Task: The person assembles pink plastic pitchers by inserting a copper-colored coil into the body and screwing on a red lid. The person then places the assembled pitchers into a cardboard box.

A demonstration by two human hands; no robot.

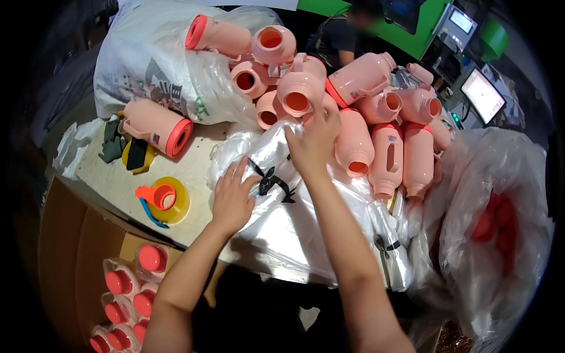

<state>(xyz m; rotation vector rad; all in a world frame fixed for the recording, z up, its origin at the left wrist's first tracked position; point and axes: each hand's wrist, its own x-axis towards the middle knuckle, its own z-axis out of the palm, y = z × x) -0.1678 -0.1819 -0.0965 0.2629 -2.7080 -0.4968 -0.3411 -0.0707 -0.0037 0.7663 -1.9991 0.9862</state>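
Note:
A bundle of clear plastic bags (282,220), tied with a black strip (271,181), lies on the table in front of me. My left hand (232,203) rests on the left side of this bundle with its fingers spread. Farther up, my right hand (312,141) is open, thumb apart from the fingers, over the far end of the bags. Its fingertips are close to a pink flask body (303,82) with a handle and an open mouth; whether they touch it I cannot tell. More pink flask bodies (353,141) are heaped around it.
Left on the table are another pink flask body (156,126), tape rolls (182,197) and an orange ring-shaped piece (150,194). A carton (76,235) at lower left holds several bagged flasks. A white sack (141,65), a large plastic bag (477,159) and a person (341,38) are around the table.

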